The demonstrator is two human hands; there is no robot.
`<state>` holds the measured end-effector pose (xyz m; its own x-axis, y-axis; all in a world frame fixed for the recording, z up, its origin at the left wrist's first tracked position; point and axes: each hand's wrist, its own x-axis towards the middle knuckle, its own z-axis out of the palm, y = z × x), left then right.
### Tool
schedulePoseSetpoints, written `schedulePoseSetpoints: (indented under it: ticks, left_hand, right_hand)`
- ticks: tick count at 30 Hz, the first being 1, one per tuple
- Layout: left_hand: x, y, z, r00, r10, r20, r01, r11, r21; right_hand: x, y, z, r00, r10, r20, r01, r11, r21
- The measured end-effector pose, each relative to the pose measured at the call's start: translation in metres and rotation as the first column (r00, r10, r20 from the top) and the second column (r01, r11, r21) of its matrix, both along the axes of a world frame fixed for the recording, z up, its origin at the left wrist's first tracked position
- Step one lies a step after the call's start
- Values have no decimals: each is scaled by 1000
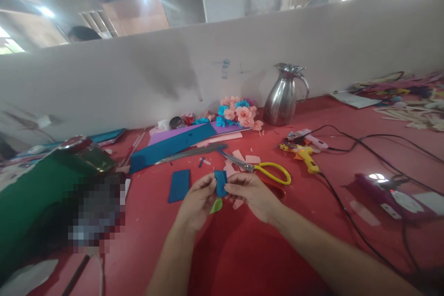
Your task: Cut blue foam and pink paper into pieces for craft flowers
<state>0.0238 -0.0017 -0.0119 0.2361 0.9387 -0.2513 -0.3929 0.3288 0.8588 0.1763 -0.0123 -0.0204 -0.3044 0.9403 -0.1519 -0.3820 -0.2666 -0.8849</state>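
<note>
Between my two hands is a small piece of blue craft paper (221,184), upright and curled or folded along its lower part. My left hand (199,199) pinches its left side, and my right hand (251,194) grips its right edge with thumb and fingers. A flat blue paper rectangle (179,186) lies on the red table just left of my left hand. Beyond my right hand rest scissors (274,172) with yellow handles, blades pointing to the upper left. A green leaf-shaped piece (216,206) shows below my fingers, beside pink paper scraps (238,155).
Paper flowers (239,112) in pink and blue and a steel jug (285,95) stand along the wall. A yellow glue gun (305,157) and a purple power strip (395,194) trail black cables on the right. At left are a glass jar (90,155) and green sheet (31,194).
</note>
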Motion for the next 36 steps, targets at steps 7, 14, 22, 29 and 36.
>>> schedulePoseSetpoints:
  ticks: [7, 14, 22, 29, 36]
  left_hand:
    - [7, 0, -3, 995, 58, 82, -43, 984, -173]
    - [9, 0, -1, 991, -16, 131, 30, 994, -106]
    - [6, 1, -4, 994, 24, 103, -12, 994, -112]
    - [12, 0, -7, 999, 20, -26, -19, 999, 26]
    - [17, -3, -7, 958, 62, -281, -34, 994, 103]
  right_hand:
    - [1, 0, -2, 995, 62, -76, -60, 998, 27]
    - [-2, 0, 4, 990, 36, -139, -34, 999, 15]
    - [0, 2, 4, 996, 44, -82, -42, 999, 34]
    - [0, 1, 3, 995, -57, 76, 52, 996, 74]
    - [-2, 3, -2, 963, -200, 181, 142, 946, 291]
